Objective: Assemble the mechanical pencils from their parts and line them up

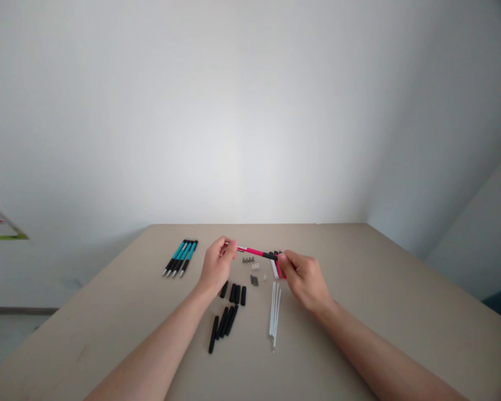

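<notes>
Holds bare arms [161, 343] out in front. Pinches with bent fingers [222, 243] on left hand [216, 264] and right hand [307, 277].

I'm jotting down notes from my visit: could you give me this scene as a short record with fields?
Left hand: holds one end of a pink pen
Right hand: holds the black end of the pink pen
Far left: four teal pens, side by side on the table
Near left forearm: black tubes, in two groups
Right of tubes: slim white rods
Uncertain: tiny parts beneath the pink pen, too small to identify
</notes>
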The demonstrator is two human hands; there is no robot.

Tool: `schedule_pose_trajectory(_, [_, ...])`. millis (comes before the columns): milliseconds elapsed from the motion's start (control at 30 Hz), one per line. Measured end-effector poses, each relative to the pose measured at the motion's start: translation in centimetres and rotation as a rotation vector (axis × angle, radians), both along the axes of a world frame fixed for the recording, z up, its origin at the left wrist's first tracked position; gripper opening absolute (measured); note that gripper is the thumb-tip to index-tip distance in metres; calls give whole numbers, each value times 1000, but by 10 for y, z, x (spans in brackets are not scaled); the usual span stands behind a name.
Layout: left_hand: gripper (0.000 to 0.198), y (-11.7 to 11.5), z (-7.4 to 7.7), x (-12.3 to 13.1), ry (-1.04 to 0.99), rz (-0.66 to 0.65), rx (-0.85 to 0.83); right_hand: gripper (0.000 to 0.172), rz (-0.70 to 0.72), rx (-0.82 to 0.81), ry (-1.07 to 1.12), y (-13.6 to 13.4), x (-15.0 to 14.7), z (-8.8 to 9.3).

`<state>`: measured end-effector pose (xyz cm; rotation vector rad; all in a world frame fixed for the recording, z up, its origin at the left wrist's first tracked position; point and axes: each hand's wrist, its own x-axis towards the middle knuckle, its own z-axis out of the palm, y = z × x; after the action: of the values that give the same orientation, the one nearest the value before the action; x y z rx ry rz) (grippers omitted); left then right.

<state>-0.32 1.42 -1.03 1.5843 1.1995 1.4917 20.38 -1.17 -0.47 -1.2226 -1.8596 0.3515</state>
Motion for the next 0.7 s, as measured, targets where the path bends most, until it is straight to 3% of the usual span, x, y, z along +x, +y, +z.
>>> schedule_pose_trajectory(200, [28, -5, 5, 2, -34, 2, 98, 47, -3, -99, 92, -1, -2, 0])
schedule_pose_trajectory(500, [39, 1, -1, 5, -273, -77, -103, 25, -10, 0, 57, 3, -2, -2])
schedule_pose_trajectory(700, [32, 2, -2, 5, -316, -117, -97, 35, 28, 3, 40, 1, 0, -2])
